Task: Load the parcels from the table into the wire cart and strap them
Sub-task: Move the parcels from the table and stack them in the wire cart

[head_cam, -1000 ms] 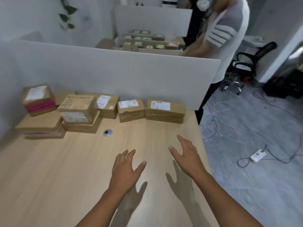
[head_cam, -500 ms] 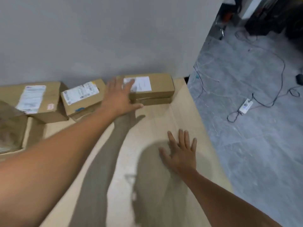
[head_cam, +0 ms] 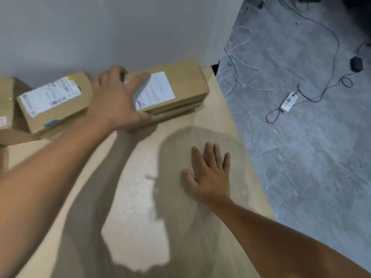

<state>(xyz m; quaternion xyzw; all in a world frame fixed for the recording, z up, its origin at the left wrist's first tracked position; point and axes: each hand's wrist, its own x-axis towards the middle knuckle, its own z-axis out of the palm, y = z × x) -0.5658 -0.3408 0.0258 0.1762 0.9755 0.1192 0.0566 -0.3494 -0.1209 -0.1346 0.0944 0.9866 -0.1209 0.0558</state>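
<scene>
A long flat cardboard parcel with a white label lies at the table's far right corner, against the grey partition. My left hand grips its left end, fingers over the far edge and thumb on the near side. A second labelled parcel sits just left of it, under my forearm's line. My right hand rests flat on the wooden table near its right edge, holding nothing. No wire cart is in view.
Another brown parcel shows at the left border. The grey partition closes off the table's far side. Right of the table is grey floor with a white power strip and loose cables.
My head has dropped closer to the table. My left hand reached forward from mid-table onto the flat parcel and closed around its end. My right hand settled flat on the table.
</scene>
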